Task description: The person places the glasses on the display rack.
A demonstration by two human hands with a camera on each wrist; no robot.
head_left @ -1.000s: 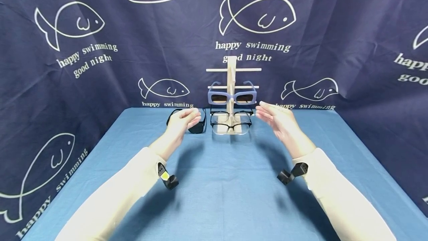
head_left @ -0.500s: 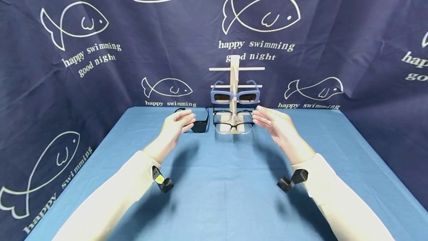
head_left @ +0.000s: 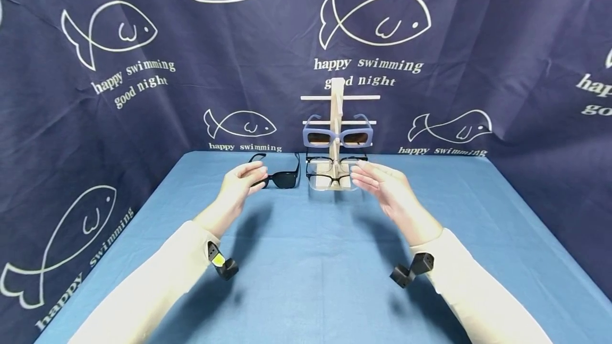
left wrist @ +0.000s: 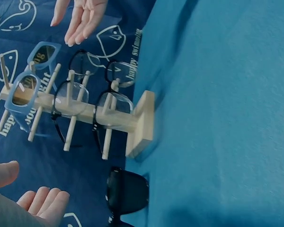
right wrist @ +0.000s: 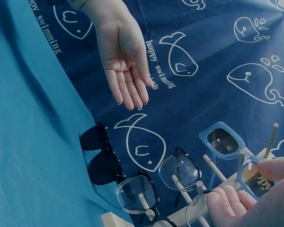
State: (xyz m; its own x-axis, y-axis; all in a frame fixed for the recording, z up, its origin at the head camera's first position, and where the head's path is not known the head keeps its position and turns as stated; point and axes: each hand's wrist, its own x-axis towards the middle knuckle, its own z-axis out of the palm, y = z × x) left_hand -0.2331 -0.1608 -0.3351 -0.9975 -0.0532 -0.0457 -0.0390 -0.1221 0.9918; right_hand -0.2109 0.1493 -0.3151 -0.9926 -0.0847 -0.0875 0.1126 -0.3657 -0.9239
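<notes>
My left hand [head_left: 239, 185] is in the air in front of the black sunglasses [head_left: 285, 180], covering part of them in the head view; it holds nothing. My right hand [head_left: 389, 192], also holding nothing, hovers before the right side of a wooden glasses stand [head_left: 337, 101], its fingers fairly straight. In the left wrist view the left hand's fingers [left wrist: 49, 202] are relaxed, apart from everything. On the stand hang blue-framed sunglasses [head_left: 317, 138] and, below them, two pairs of dark-rimmed clear eyeglasses [left wrist: 71, 98], [left wrist: 114, 109]. The black sunglasses stand on the table left of the stand's base.
A blue cloth covers the table [head_left: 306, 269]. Dark blue curtains [head_left: 268, 68] with white fish drawings rise behind it and at both sides. The stand's top crossbar [head_left: 360, 97] carries no glasses.
Both hands have shifted left and slightly nearer the body, uncovering more of the black sunglasses. The right hand now overlaps the clear eyeglasses in the head view. The head view has turned slightly.
</notes>
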